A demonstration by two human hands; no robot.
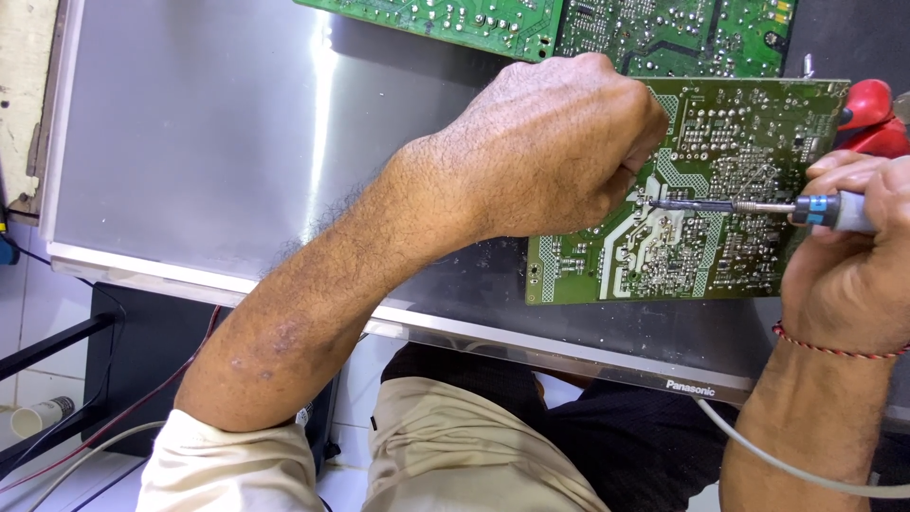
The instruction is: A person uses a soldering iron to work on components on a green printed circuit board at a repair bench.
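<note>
Right now our right hand (844,256) has its grip wrapped firmly around the grey handle of a soldering iron (758,206), fingers clamped on it near a blue band, and the iron's thin dark tip lies level, pointing left onto the solder side of a green circuit board (720,237). Our left hand (559,152) is curled into a closed grip at the board's left part, just beside the iron's tip; we cannot tell what, if anything, its fingers pinch, since they are hidden under the knuckles. That board lies flat on a grey metal panel (209,142) with a pale frame. Two more green boards (569,24) sit along the far edge, and a red tool (867,114) shows behind our right hand. A grey cord (796,465) runs down past our right wrist.
</note>
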